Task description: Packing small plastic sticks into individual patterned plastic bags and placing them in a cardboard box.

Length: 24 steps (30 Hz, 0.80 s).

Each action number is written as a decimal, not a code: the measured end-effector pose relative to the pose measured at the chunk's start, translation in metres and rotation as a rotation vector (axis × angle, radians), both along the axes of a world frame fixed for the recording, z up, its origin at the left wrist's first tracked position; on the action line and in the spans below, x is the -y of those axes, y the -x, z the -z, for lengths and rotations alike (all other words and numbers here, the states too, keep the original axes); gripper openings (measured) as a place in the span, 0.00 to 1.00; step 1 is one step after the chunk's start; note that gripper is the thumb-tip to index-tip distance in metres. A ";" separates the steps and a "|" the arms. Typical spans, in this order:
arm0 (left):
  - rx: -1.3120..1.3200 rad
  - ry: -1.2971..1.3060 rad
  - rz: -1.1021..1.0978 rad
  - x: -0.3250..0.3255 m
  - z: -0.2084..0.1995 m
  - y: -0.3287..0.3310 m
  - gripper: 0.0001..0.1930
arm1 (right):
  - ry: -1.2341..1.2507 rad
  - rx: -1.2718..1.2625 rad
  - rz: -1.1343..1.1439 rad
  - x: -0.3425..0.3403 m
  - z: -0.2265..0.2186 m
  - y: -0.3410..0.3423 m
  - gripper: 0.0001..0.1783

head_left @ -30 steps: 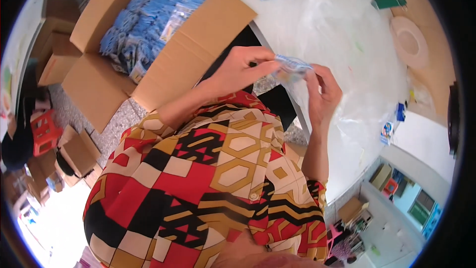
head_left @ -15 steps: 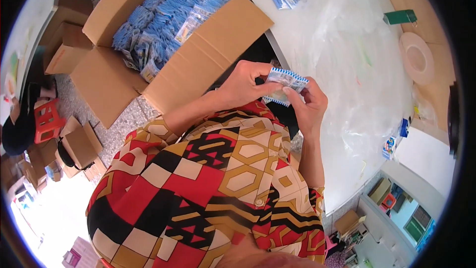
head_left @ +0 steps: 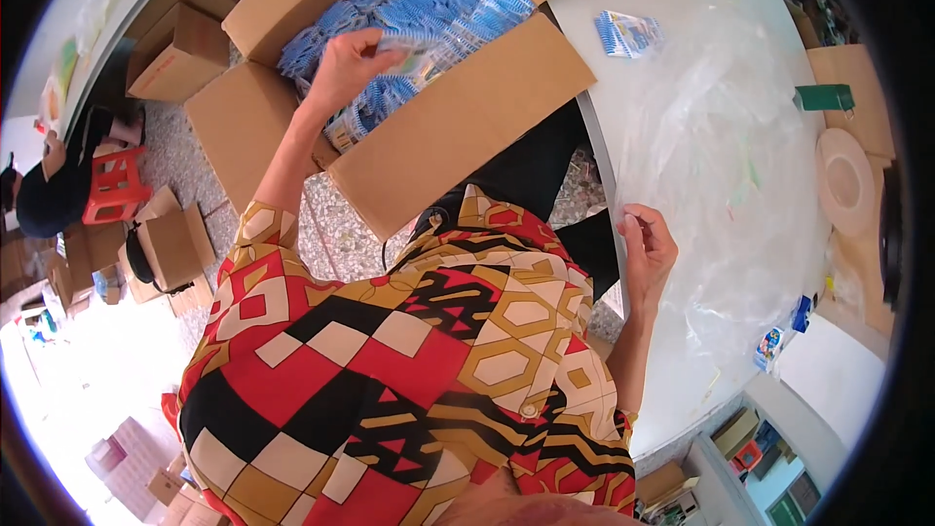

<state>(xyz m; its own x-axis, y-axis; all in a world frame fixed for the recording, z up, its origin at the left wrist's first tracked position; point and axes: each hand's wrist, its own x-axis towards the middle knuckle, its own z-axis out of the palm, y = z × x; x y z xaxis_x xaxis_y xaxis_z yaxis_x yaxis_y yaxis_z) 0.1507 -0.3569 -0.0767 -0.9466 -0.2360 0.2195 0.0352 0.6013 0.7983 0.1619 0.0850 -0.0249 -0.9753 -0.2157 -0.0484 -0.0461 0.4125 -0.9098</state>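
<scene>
My left hand [head_left: 343, 73] is over the open cardboard box [head_left: 467, 122], its thumb and fingers pinched on a small flat plastic packet [head_left: 414, 51] with a blue striped edge. Beneath it the box is filled with many similar blue-edged packets [head_left: 390, 5], packed in rows. My right hand [head_left: 650, 251] is at the near left edge of the white table [head_left: 672, 370], its fingers curled in toward the thumb. No object shows in it. Another blue-edged packet [head_left: 633, 34] lies farther back on the table.
Clear plastic sheeting [head_left: 730, 175] covers much of the table. Toward the right are a green box [head_left: 823, 97], a roll of tape [head_left: 845, 182] and a small blue packet [head_left: 768, 349]. On the left stand a red stool [head_left: 117, 185], a person in dark clothes [head_left: 58, 195] and cardboard boxes [head_left: 175, 54].
Both hands held the packet together in front of me. The left hand has carried it left and away, over the box. My right hand has let go and moved slightly down and right.
</scene>
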 end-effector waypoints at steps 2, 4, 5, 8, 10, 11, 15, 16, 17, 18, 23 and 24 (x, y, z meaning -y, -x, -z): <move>0.099 0.120 0.072 -0.004 0.021 0.009 0.18 | -0.052 0.011 0.068 -0.011 0.000 -0.007 0.06; 0.141 0.225 0.154 -0.010 0.039 0.016 0.16 | -0.040 -0.022 0.077 -0.021 0.002 -0.010 0.06; 0.154 0.212 0.193 -0.012 0.049 0.018 0.15 | -0.031 -0.049 0.060 -0.031 0.002 -0.009 0.06; 0.153 0.261 0.257 -0.018 0.058 0.025 0.12 | -0.035 -0.077 0.086 -0.048 -0.013 -0.008 0.06; 0.185 0.197 0.190 -0.025 0.056 0.025 0.11 | -0.043 -0.074 0.167 -0.062 -0.028 -0.008 0.05; 0.189 0.149 0.136 -0.030 0.059 0.028 0.11 | -0.052 -0.069 0.198 -0.069 -0.034 -0.008 0.05; 0.186 0.172 0.048 -0.025 0.062 0.029 0.11 | -0.005 -0.084 0.260 -0.090 -0.036 -0.009 0.06; 0.132 0.374 0.046 -0.029 0.052 0.030 0.13 | 0.023 -0.095 0.295 -0.097 -0.035 -0.011 0.07; 0.080 0.571 0.045 -0.035 0.041 0.033 0.15 | 0.006 -0.105 0.332 -0.103 -0.034 -0.014 0.07; 0.098 0.617 0.069 -0.035 0.030 0.032 0.19 | 0.020 -0.105 0.309 -0.105 -0.034 -0.015 0.07; -0.146 0.532 0.161 -0.064 -0.031 0.055 0.18 | 0.047 -0.079 0.380 -0.109 -0.028 -0.009 0.07; -0.132 0.469 0.197 -0.073 -0.041 0.060 0.17 | 0.045 -0.096 0.375 -0.108 -0.028 -0.007 0.06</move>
<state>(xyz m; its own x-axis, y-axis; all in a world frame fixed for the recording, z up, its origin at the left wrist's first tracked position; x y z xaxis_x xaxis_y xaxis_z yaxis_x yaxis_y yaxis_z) 0.0912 -0.2839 -0.0356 -0.9201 0.0960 0.3796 0.2661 0.8646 0.4263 0.1687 0.1925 0.0027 -0.9864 0.1570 0.0486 0.0142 0.3764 -0.9264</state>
